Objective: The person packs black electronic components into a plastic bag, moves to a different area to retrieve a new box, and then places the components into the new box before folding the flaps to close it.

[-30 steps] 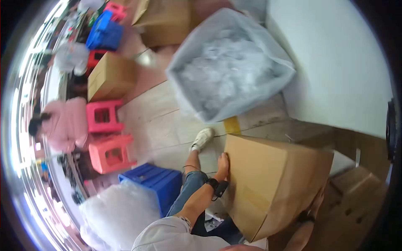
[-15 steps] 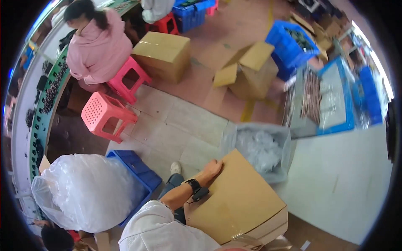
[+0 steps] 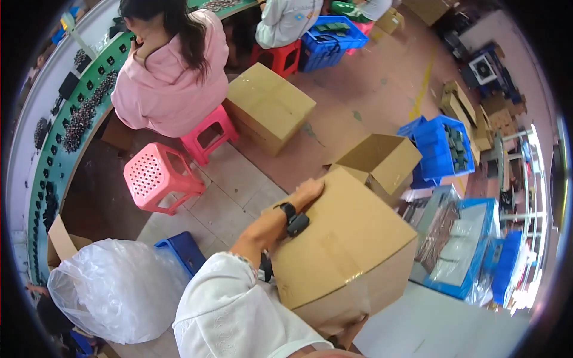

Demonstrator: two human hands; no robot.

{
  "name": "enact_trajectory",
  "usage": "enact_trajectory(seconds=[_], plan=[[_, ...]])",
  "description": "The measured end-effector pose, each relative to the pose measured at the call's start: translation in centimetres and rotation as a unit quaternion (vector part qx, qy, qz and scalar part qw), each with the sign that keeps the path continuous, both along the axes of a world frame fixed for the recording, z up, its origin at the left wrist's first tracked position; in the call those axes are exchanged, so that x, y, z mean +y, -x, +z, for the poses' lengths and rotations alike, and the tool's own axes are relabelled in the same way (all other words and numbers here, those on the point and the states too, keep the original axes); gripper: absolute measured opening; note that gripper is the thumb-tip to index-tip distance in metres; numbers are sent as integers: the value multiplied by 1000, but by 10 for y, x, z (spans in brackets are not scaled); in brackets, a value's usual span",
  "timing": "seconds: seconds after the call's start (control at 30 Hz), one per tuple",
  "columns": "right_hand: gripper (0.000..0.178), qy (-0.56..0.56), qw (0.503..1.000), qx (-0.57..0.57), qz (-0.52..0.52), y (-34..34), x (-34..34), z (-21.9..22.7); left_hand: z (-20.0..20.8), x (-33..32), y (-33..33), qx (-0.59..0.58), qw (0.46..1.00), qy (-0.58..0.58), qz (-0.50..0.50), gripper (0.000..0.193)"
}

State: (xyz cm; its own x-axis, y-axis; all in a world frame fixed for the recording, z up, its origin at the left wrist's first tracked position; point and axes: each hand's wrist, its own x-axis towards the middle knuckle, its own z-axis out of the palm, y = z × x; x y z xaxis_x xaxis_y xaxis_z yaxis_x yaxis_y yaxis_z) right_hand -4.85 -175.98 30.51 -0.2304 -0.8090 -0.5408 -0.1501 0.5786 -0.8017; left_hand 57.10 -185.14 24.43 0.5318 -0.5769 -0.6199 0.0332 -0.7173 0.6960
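A large closed cardboard box (image 3: 340,232), taped along its top, is held tilted in front of me. My left hand (image 3: 310,190) grips its far left edge, fingers curled over the rim; a black band with a small device is on that wrist. My right hand (image 3: 353,331) shows only in part at the near lower side of the box, against its side face, with most fingers hidden. Just past the box stands an open cardboard box (image 3: 379,158) with its flaps up.
A pink stool (image 3: 158,176) and a seated person in pink (image 3: 173,77) are at left, near a green bench (image 3: 77,113). A closed carton (image 3: 268,101) stands behind them. A bulging plastic bag (image 3: 116,292) lies at lower left. Blue crates (image 3: 444,146) and a white tabletop (image 3: 441,328) are at right.
The view has shifted forward and turned. The held box is now nearer the open box, and it covers the bag-lined bin that showed beside it before. Both hands stay on the box.
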Motion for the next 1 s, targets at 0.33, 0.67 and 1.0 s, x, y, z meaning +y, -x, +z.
enact_trajectory(seconds=[0.33,0.67,1.0], plan=[[67,-23,996,-29,87,-429,-248,30,-1,-101,-427,87,991,12,97,74],[55,-14,944,81,320,-792,-376,-26,-134,-114,-667,184,962,177,98,71],[67,-246,779,262,513,-824,-448,44,24,-114,-690,179,980,53,65,50]])
